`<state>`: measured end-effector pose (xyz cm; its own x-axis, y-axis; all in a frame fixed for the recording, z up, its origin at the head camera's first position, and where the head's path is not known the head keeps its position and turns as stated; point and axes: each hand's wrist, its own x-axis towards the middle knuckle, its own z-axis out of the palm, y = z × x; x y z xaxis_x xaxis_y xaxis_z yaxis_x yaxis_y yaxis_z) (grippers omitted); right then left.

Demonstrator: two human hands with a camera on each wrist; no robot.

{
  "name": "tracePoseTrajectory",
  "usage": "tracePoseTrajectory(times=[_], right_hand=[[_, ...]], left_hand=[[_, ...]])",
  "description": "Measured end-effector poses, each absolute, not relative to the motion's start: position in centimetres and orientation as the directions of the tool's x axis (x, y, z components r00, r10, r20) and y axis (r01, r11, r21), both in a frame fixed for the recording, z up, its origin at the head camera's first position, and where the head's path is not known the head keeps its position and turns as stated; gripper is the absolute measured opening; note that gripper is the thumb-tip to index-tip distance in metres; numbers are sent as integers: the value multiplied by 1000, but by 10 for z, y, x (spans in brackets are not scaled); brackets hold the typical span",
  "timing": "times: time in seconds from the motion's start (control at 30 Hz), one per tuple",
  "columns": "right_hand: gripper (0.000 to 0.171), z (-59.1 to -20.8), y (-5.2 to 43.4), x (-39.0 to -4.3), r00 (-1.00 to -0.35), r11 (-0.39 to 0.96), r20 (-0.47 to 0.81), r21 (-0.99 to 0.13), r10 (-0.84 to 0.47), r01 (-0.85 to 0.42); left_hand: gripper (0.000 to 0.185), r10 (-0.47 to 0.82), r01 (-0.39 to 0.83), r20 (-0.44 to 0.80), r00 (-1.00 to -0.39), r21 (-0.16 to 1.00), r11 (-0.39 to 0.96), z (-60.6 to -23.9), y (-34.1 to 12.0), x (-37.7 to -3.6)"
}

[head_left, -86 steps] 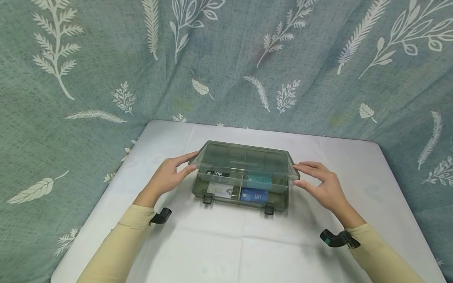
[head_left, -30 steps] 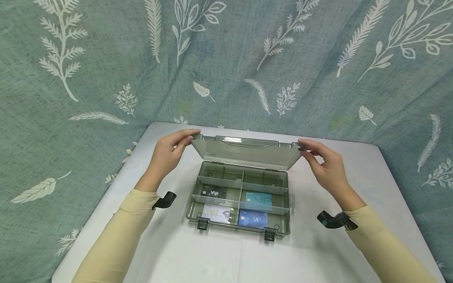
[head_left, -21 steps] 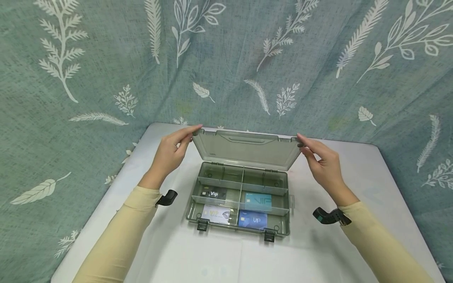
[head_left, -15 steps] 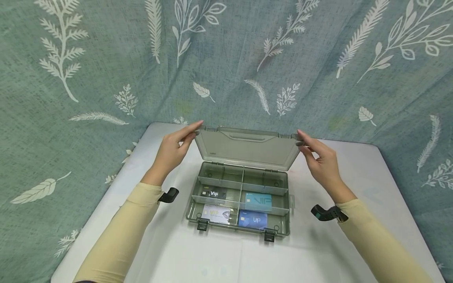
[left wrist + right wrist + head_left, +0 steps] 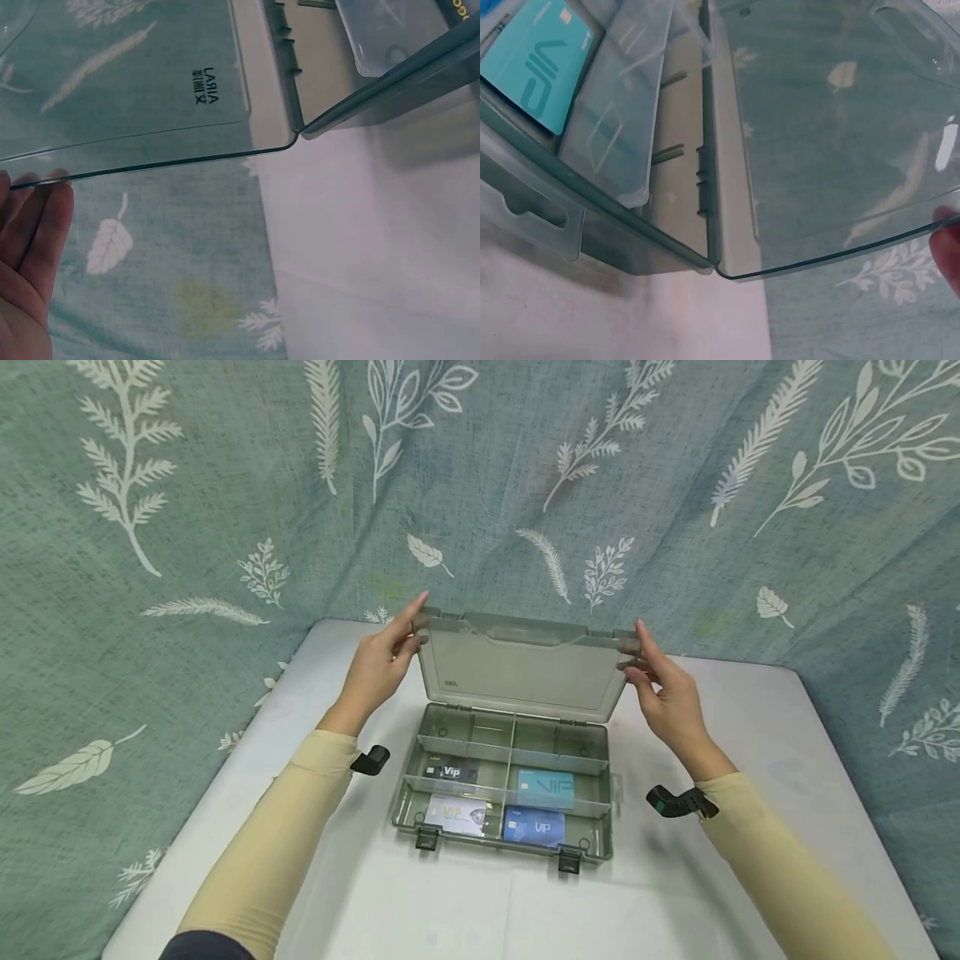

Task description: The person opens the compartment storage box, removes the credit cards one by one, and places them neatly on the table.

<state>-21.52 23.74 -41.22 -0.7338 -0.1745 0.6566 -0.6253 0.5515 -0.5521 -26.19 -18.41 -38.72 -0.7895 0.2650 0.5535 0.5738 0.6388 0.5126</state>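
Note:
A translucent grey-green compartment box (image 5: 596, 827) stands mid-table in the head view, its hinged lid (image 5: 525, 668) raised nearly upright. My left hand (image 5: 375, 668) holds the lid's upper left corner, index finger pointing up past the edge. At the upper right corner, my right hand (image 5: 670, 697) grips the lid, some fingers showing through it. Inside lie a black Vip card (image 5: 452, 770), a white one (image 5: 456, 815), a teal one (image 5: 546, 788) and a blue one (image 5: 535, 827). The left wrist view shows fingertips (image 5: 60, 196) at the lid's edge.
Two dark latches (image 5: 426, 839) hang from the box's front edge. A clear tab (image 5: 617, 787) juts from its right side. White cloth covers the table (image 5: 480, 910). A green leaf-patterned curtain (image 5: 480, 485) rises close behind the lid.
The lid has swung up and back from low over the box to nearly upright, both hands rising with it at the corners. The box and cards stay put over the last second.

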Motion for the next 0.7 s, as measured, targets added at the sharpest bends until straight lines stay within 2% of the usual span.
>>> tracePoseTrajectory(times=[0.27, 0.7], right_hand=[[81, -423, 238, -223, -762, 576, 625, -564, -171, -592], [93, -444, 237, -224, -851, 639, 507, -610, -140, -469]], left_hand=[[80, 246, 515, 474, -845, 604, 608, -396, -183, -273], [92, 233, 425, 363, -902, 651, 629, -412, -184, -279]])
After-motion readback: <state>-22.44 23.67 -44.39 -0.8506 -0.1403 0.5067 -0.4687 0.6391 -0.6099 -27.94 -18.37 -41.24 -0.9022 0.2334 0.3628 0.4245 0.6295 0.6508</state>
